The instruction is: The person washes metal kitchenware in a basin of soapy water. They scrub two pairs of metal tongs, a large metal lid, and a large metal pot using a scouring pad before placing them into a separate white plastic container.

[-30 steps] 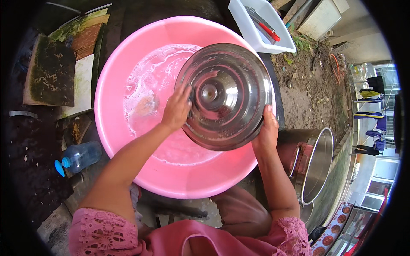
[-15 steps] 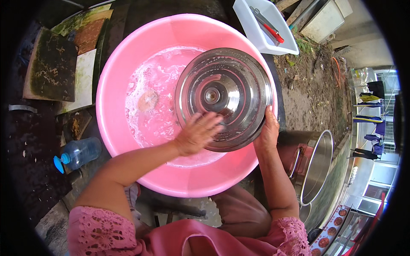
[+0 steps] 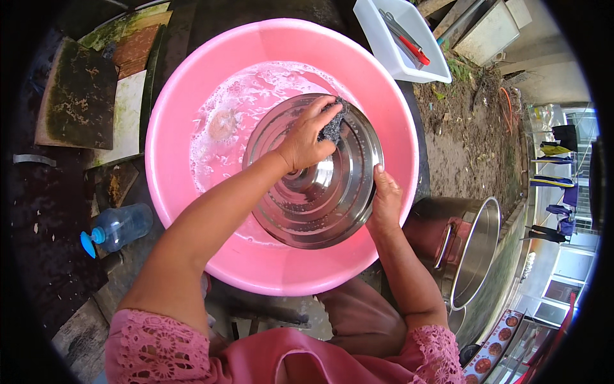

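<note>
A round, ridged stainless steel pot lid (image 3: 313, 221) is tilted inside a large pink basin (image 3: 167, 115) of soapy water. My right hand (image 3: 385, 200) grips the lid's right rim, thumb on the upper face; its other fingers are hidden underneath. In my left hand (image 3: 308, 136) is a dark grey scouring pad (image 3: 331, 129), pressed against the upper part of the lid. Wet beads and streaks show on the steel. Left of the lid, a pale round thing (image 3: 222, 125) shows through the suds; I cannot tell its kind.
A blue pump bottle (image 3: 125, 227) lies left of the basin. To the right, a large steel pot (image 3: 476, 249) rests on its side. Beyond the basin's far right rim, a white tub (image 3: 384, 54) holds red-handled tongs (image 3: 409, 46). Mossy boards (image 3: 75, 96) lean at far left.
The lid has shifted left and toward me. My left hand has moved up across it, and the scouring pad now shows in its fingers. My right hand has followed the rim slightly left.
</note>
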Motion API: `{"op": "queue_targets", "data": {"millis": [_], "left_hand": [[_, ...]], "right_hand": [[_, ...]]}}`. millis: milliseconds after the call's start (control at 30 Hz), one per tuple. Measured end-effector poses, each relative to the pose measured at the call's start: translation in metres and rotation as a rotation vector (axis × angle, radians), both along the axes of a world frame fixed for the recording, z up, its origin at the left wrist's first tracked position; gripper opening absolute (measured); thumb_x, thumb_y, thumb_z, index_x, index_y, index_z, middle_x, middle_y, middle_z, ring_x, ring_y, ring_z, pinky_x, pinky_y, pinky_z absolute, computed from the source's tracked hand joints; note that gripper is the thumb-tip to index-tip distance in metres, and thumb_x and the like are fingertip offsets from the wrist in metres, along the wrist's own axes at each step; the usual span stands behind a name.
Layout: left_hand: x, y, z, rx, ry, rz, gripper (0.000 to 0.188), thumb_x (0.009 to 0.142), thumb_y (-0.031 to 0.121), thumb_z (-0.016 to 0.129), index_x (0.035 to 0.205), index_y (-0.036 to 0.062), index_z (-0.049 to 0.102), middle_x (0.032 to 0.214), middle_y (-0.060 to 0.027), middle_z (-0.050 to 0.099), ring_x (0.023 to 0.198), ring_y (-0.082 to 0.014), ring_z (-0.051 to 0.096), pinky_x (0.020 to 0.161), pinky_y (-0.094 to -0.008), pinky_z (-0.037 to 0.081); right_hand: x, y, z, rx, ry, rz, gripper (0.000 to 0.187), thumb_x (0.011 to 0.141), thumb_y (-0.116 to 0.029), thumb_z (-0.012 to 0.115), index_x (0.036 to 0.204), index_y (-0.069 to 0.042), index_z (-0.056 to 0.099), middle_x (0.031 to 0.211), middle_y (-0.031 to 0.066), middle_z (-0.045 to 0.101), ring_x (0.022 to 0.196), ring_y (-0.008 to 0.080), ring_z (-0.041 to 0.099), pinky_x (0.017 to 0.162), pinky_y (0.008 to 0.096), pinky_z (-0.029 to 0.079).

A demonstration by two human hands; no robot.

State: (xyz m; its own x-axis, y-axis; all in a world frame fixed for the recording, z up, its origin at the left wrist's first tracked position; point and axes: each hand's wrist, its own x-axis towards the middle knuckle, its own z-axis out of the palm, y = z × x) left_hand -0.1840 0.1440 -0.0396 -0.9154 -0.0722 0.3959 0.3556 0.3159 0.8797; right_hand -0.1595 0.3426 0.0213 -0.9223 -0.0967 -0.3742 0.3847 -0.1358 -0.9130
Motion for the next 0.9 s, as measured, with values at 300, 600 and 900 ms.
{"op": "queue_targets", "data": {"millis": [300, 600, 900], "left_hand": [[0.013, 0.002, -0.013, -0.040, -0.164, 0.254, 0.037, 0.065, 0.019, 0.077, 0.097, 0.0050, 0.065, 0.106, -0.0129, 0.059, 0.098, -0.0295, 0.058, 0.089, -0.0357, 0.045], [0.051, 0.028, 0.005, -0.183, 0.099, -0.097, 0.032, 0.068, 0.004, 0.070, 0.099, 0.0047, 0.061, 0.104, -0.0111, 0.054, 0.102, -0.0301, 0.053, 0.086, -0.0369, 0.045], [0.097, 0.001, -0.061, -0.220, -0.033, -0.078, 0.029, 0.070, 0.005, 0.066, 0.098, 0.0048, 0.057, 0.106, -0.0136, 0.052, 0.104, -0.0323, 0.051, 0.090, -0.0404, 0.042]], "right_hand": [[-0.007, -0.010, -0.002, -0.081, -0.044, -0.046, 0.028, 0.094, -0.026, 0.054, 0.091, 0.000, 0.063, 0.084, 0.0087, 0.066, 0.070, 0.0144, 0.063, 0.064, 0.0289, 0.053], [-0.015, 0.003, -0.006, -0.144, -0.019, -0.078, 0.032, 0.094, -0.028, 0.054, 0.095, 0.003, 0.060, 0.087, 0.0130, 0.065, 0.072, 0.0187, 0.064, 0.065, 0.0315, 0.055], [-0.023, 0.023, 0.003, -0.193, -0.049, -0.106, 0.032, 0.096, -0.028, 0.048, 0.104, 0.002, 0.057, 0.097, 0.0134, 0.065, 0.084, 0.0228, 0.065, 0.078, 0.0352, 0.053]]}}
